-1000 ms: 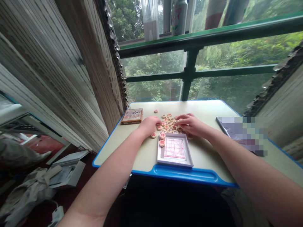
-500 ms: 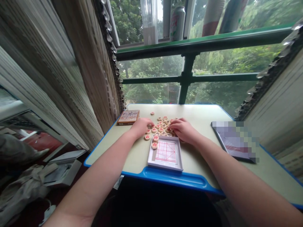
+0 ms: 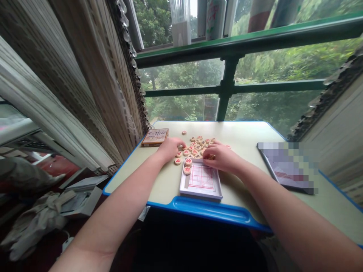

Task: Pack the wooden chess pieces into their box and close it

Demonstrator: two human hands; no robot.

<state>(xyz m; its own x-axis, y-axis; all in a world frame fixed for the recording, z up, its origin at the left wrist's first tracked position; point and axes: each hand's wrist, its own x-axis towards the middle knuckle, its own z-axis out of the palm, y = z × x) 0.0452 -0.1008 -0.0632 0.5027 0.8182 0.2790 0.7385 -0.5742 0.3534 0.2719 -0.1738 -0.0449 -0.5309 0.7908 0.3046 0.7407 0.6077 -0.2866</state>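
Observation:
Several round wooden chess pieces (image 3: 198, 145) with red or black characters lie scattered on a pale table (image 3: 244, 136) with a blue rim. A shallow white box tray (image 3: 200, 189) lined with a red grid sheet sits near the front edge, and two pieces (image 3: 187, 166) rest in its left column. My left hand (image 3: 170, 147) lies curled at the left edge of the pile, touching pieces. My right hand (image 3: 219, 156) hovers over the tray's far right corner, fingers pinched around a small piece.
A brown box lid (image 3: 155, 136) lies at the table's left back. A blurred flat tablet (image 3: 286, 166) rests on the right. Green window bars (image 3: 227, 90) stand behind, with a can (image 3: 215, 19) on the sill. Bamboo blinds (image 3: 85, 83) hang left; clutter (image 3: 51, 211) covers the floor.
My right hand has pulled back from the pile toward the tray's far edge. My left hand stays at the pile's left side. The camera view has shifted slightly.

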